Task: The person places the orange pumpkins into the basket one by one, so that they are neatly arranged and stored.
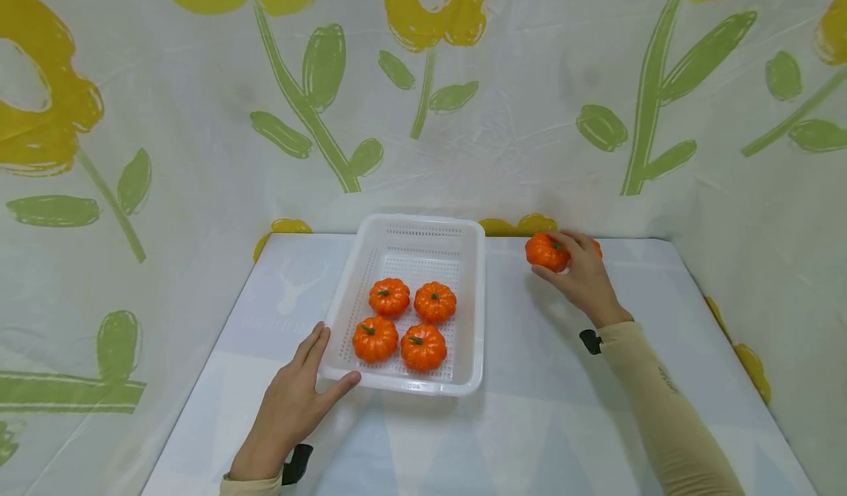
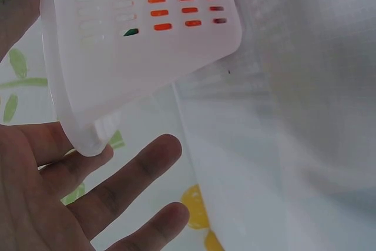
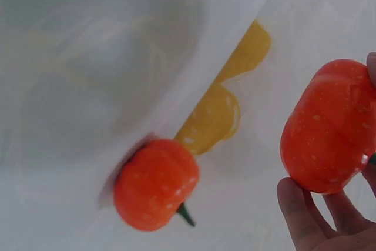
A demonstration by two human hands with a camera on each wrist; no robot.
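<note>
A white perforated plastic basket (image 1: 475,297) holds several small orange toy pumpkins (image 1: 423,347) with green stems. My left hand (image 1: 291,400) is at its near left corner, fingers fairly straight along the left side and thumb at the front rim. In the left wrist view, fingertips of the left hand (image 2: 76,174) touch the basket rim (image 2: 61,98). Over at the far right, my right hand (image 1: 585,279) grips one pumpkin (image 1: 545,252) between thumb and fingers; this pumpkin (image 3: 329,127) appears raised in the right wrist view. Another pumpkin (image 3: 155,184) lies on the table, mostly hidden behind that hand from above.
The pale table (image 1: 529,422) has its back edge close to a white curtain (image 1: 503,128) printed with yellow flowers and green leaves. Similar cloth hangs on both sides. A black wrist strap (image 1: 591,342) shows on the right arm.
</note>
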